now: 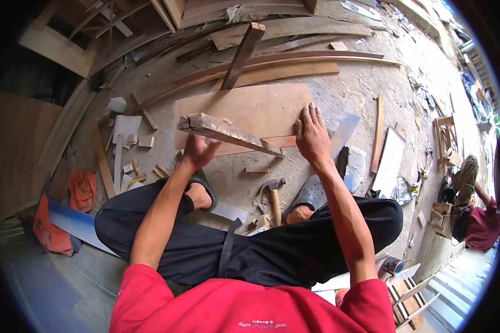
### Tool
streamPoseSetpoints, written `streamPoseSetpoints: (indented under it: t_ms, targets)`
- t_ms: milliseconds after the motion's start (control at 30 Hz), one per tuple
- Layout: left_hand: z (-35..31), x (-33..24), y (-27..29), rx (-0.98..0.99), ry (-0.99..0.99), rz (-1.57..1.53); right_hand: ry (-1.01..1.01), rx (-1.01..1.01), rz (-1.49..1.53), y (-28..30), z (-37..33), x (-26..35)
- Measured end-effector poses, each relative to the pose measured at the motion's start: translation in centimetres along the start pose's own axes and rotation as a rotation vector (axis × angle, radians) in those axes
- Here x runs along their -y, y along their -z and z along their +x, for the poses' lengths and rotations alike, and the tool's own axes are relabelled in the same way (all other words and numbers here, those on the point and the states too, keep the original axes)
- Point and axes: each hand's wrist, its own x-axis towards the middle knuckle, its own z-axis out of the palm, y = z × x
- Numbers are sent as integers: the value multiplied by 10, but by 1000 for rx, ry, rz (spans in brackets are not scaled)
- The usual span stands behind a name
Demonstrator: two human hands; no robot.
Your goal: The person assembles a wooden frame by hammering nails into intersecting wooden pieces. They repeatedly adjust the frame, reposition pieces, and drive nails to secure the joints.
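Note:
A thin plywood board (255,108) lies in front of me, with a strip of wood along its near edge. My right hand (314,136) rests flat on the board's right end, fingers stretched out. A worn wooden bar (228,132) rises over the board's left part, its thick end nearest to me. My left hand (200,150) is at the board's near left side, thumb apart; the bar covers most of its fingers, though fingertips show beyond it. A hammer (276,205) with a wooden handle lies between my feet, near a small wood block (257,168).
A dark wooden post (243,55) stands behind the board, near long curved planks (294,71). Offcuts (146,141) lie to the left, beside an orange cloth (82,190). At right are a narrow batten (378,133) and a pale panel (390,161). Another person (480,222) sits at far right.

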Motion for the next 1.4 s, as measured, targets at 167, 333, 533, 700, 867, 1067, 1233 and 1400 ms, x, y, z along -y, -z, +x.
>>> streamPoseSetpoints:
  t_ms: [167, 333, 533, 700, 867, 1067, 1233, 1400]
  targets:
    - [-16, 23, 19, -144, -4, 94, 13, -11, -4, -2, 3, 1]
    - [-4, -29, -24, -190, -15, -135, -30, 15, 14, 1, 6, 0]
    - [5, -44, -40, -230, 139, -393, -84, 161, -96, 21, 6, 21]
    - [4, -37, -35, -192, 191, -338, -4, 285, -59, 33, -5, 51]
    - [11, -47, -35, -223, 152, -387, 73, 377, 202, 52, -3, 70]
    - [23, -47, -30, -176, 212, -315, -195, 683, 19, 34, 0, 67]
    - [47, -45, -38, -203, 217, -208, 6, 323, 200, -49, -28, 24]
    - [76, -37, -34, -338, 206, -168, -74, 205, 396, -71, -26, 38]
